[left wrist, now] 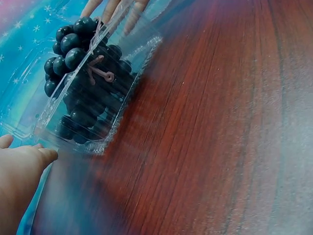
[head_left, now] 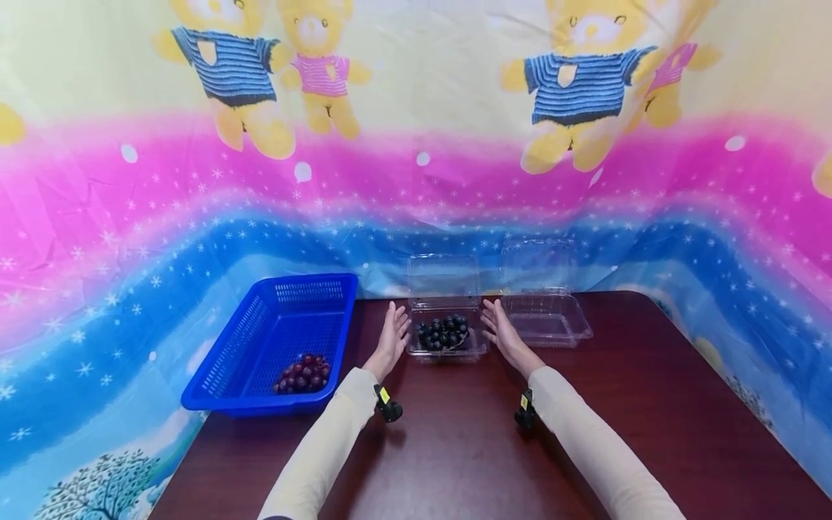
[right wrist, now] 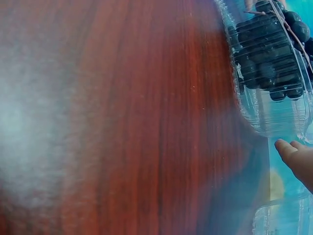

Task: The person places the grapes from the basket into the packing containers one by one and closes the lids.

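A clear plastic clamshell box (head_left: 448, 355) stands on the table with its lid raised at the back. Inside lies a bunch of black grapes (head_left: 444, 332), whose stem shows through the wall in the left wrist view. My left hand (head_left: 393, 338) is held beside the box's left side, fingers extended. On the opposite side my right hand (head_left: 504, 334) mirrors it, fingers straight and pointing forward. The right wrist view has the right thumb (right wrist: 293, 155) near the box's corner. Neither hand holds anything.
At the left, a blue plastic basket (head_left: 260, 402) contains a bunch of red grapes (head_left: 303, 374). A second clear clamshell box (head_left: 546, 332), lid up, stands to the right behind my right hand. A patterned cloth (head_left: 416, 188) hangs behind the dark wooden table (head_left: 455, 448).
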The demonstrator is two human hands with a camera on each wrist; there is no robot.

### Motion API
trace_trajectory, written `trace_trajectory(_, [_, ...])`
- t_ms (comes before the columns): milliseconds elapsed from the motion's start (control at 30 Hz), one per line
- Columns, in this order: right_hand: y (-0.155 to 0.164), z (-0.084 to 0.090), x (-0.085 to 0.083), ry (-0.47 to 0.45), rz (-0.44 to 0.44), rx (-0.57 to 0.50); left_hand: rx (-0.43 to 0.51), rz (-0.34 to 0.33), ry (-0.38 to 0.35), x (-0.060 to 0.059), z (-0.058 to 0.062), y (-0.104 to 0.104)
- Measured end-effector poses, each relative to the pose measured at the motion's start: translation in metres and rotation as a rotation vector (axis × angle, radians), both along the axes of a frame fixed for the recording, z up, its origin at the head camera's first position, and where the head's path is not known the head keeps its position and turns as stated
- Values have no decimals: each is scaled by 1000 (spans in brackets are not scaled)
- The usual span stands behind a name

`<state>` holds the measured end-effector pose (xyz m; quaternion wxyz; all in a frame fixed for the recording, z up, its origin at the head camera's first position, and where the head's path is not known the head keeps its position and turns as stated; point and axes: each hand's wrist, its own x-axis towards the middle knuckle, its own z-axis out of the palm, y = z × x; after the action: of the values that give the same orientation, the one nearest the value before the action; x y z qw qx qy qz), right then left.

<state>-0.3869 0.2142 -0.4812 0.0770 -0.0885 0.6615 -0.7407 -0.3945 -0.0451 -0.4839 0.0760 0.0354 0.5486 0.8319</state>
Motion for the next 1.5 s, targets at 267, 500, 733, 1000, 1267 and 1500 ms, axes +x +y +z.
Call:
trace_trajectory(267, [0, -4, -7, -12, -36, 44, -40, 4, -23, -6, -5, 3])
trace_trajectory(500, [1, 1, -17, -3, -50, 54, -66, 10, -16, -16, 1, 3])
trace_trajectory(733, [3, 14, -18, -20, -45, 22, -75, 19, -22, -26, 5, 5])
trace_trajectory(1000, [0, 22, -15, -20, -16, 13, -94, 38, -30, -35, 3, 11])
trace_trajectory(1267, [1, 9, -28, -24, -48, 32, -77, 23, -42, -34, 8, 9])
trace_trajectory(1500, [5, 7, -32, -22, -46, -24, -8, 38, -69, -34, 9, 10])
